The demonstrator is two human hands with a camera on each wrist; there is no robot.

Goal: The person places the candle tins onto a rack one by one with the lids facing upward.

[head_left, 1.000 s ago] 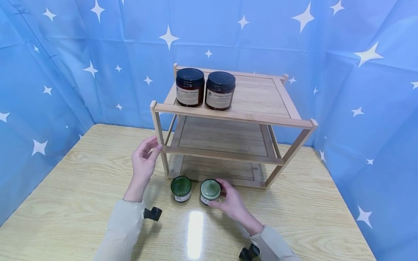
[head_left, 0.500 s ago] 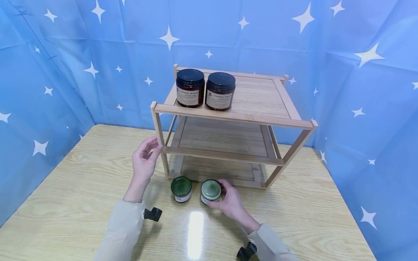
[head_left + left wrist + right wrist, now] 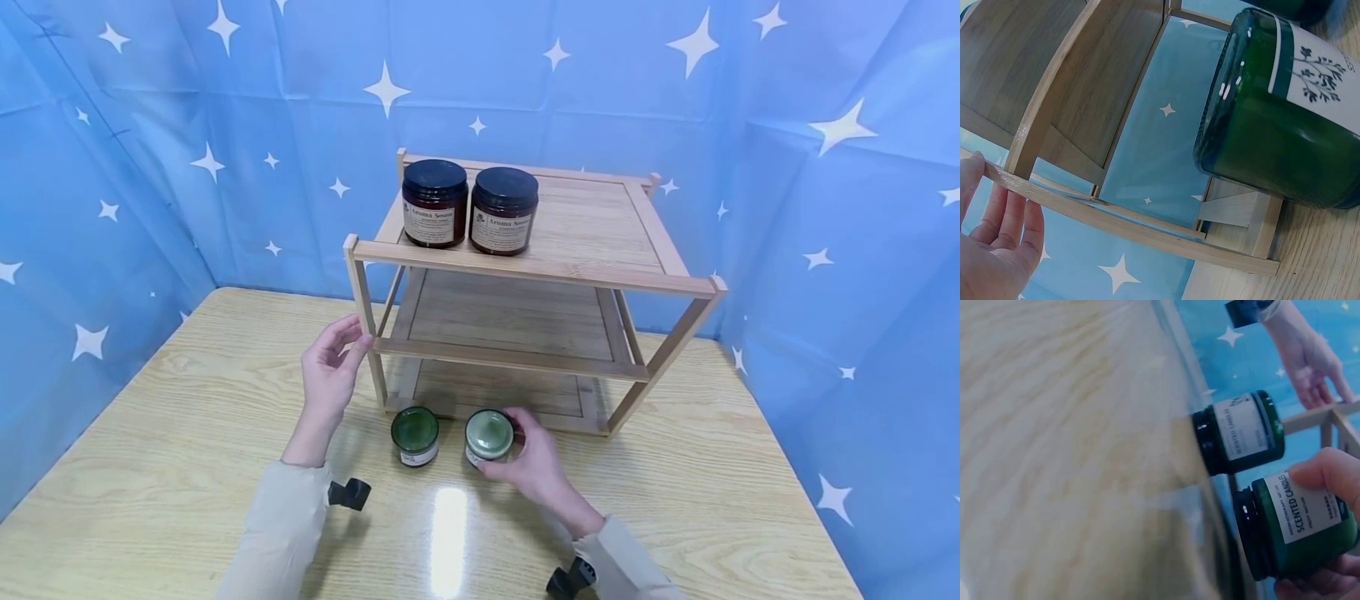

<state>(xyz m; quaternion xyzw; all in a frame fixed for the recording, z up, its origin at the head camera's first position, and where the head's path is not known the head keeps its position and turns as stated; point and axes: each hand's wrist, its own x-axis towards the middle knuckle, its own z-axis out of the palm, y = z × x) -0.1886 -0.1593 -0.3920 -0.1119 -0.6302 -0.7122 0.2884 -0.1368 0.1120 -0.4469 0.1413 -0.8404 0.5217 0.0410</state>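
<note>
In the head view my right hand (image 3: 534,468) grips a green scented candle jar (image 3: 489,435) between thumb and fingers, in front of the wooden shelf rack (image 3: 517,358). The right wrist view shows this jar's label (image 3: 1300,506), with its black lid (image 3: 1251,534) toward the table. A second green candle jar (image 3: 415,432) stands to its left, untouched, also lid-down. Over at the rack's front left post, my left hand (image 3: 332,362) holds the post between thumb and fingers; the left wrist view shows this hand (image 3: 1000,250) round the wood.
Two dark brown jars with black lids, the left jar (image 3: 435,204) and the right jar (image 3: 504,211), stand on the rack's top shelf at its left. A blue curtain (image 3: 480,83) with white stars surrounds the wooden table (image 3: 187,433) at the back and sides.
The right green jar has shifted slightly to the right within my right hand's grip. My left hand stays on the post, and the other jars keep their places.
</note>
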